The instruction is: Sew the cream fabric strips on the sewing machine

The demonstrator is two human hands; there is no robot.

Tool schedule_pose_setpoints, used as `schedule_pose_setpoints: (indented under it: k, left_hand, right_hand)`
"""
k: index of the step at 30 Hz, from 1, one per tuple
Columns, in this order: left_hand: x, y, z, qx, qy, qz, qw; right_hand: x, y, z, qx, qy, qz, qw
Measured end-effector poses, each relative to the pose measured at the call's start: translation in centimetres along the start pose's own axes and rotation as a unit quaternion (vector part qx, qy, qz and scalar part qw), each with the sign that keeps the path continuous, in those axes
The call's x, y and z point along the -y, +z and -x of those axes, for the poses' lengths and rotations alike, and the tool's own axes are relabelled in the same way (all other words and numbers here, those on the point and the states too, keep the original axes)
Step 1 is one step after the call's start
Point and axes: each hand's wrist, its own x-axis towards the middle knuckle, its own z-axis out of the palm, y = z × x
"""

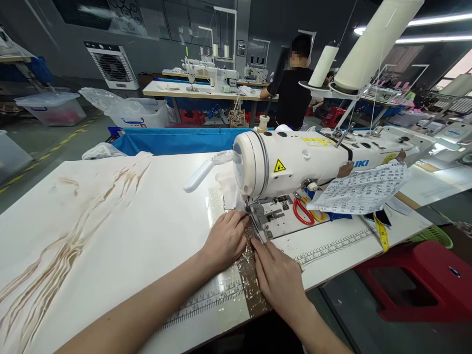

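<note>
A white sewing machine [287, 160] stands on the white table. Just left of its needle area, my left hand [226, 238] rests with its fingers bent and pressed together near pale fabric [229, 189]. Whether it grips the fabric is hidden. My right hand [278, 275] lies lower and to the right, its fingers closed together beside the metal parts below the machine head; anything between them is too small to make out. Brown tape [254, 290] covers the table between the hands. Red-handled scissors [303, 212] lie right of the needle area.
Cream fabric strips [62, 250] spread over the table's left side. A written sheet [359, 189] hangs on the machine's front. A measuring tape [381, 233] hangs over the front edge, above a red stool [413, 280]. Behind, a person [295, 93] stands near another machine.
</note>
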Motion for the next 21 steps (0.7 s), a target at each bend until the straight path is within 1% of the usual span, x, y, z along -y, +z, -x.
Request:
schedule_pose_setpoints:
  k: [2, 4, 5, 6, 7, 8, 9, 11, 13, 15, 16, 17, 18, 19, 21]
  left_hand:
    - [0.3, -0.3, 0.0, -0.004, -0.011, 0.020, 1.000]
    - [0.7, -0.6, -0.1, -0.013, -0.018, 0.041, 0.999]
    - [0.9, -0.6, -0.2, -0.017, -0.018, 0.049, 0.998]
    - [1.2, -0.6, -0.4, -0.020, -0.018, 0.055, 0.998]
    - [1.4, -0.5, -0.5, -0.022, -0.016, 0.060, 0.998]
    - [1.5, -0.5, -0.6, -0.025, -0.017, 0.066, 0.997]
    - [1.4, -0.4, -0.7, -0.027, -0.020, 0.070, 0.997]
    - [0.9, -0.5, -0.7, -0.029, -0.037, 0.077, 0.996]
    - [0.1, -1.1, -0.3, -0.022, -0.061, 0.079, 0.995]
    - [-0.8, -2.1, 0.6, -0.005, -0.061, 0.050, 0.997]
    - [-1.1, -2.7, 1.4, 0.007, -0.038, 0.061, 0.997]
    - [-1.5, -3.5, 2.3, 0.017, -0.021, 0.074, 0.997]
    - [-1.9, -4.3, 3.6, 0.024, -0.019, 0.085, 0.996]
    - [-2.4, -5.2, 5.0, 0.026, -0.028, 0.096, 0.995]
    - [-3.4, -6.9, 8.6, 0.018, -0.077, 0.109, 0.991]
  right_hand:
    - [-0.5, -1.5, 2.4, -0.016, 0.028, -0.121, 0.992]
    - [-1.0, -3.0, 5.5, -0.016, 0.096, -0.240, 0.966]
    - [-1.3, -3.5, 7.1, -0.001, 0.136, -0.287, 0.948]
    - [-1.5, -3.8, 8.7, 0.031, 0.165, -0.321, 0.932]
    - [-1.7, -3.8, 10.1, 0.072, 0.181, -0.344, 0.919]
    - [-2.0, -3.5, 11.3, 0.116, 0.179, -0.358, 0.909]
    - [-2.4, -2.8, 12.4, 0.147, 0.170, -0.357, 0.907]
    - [-3.5, -0.7, 14.0, 0.178, 0.127, -0.324, 0.920]
    - [-5.0, 2.1, 14.7, 0.139, 0.096, -0.261, 0.951]
    - [-6.3, 5.2, 14.4, 0.121, 0.074, -0.262, 0.955]
    - [-6.5, 6.6, 14.0, 0.109, 0.062, -0.269, 0.955]
    - [-6.4, 7.7, 13.5, 0.107, 0.047, -0.281, 0.953]
    - [-5.9, 8.6, 13.1, 0.106, 0.030, -0.293, 0.950]
    - [-5.0, 9.0, 12.8, 0.113, 0.020, -0.307, 0.945]
    - [-2.5, 8.8, 12.8, 0.151, 0.027, -0.368, 0.917]
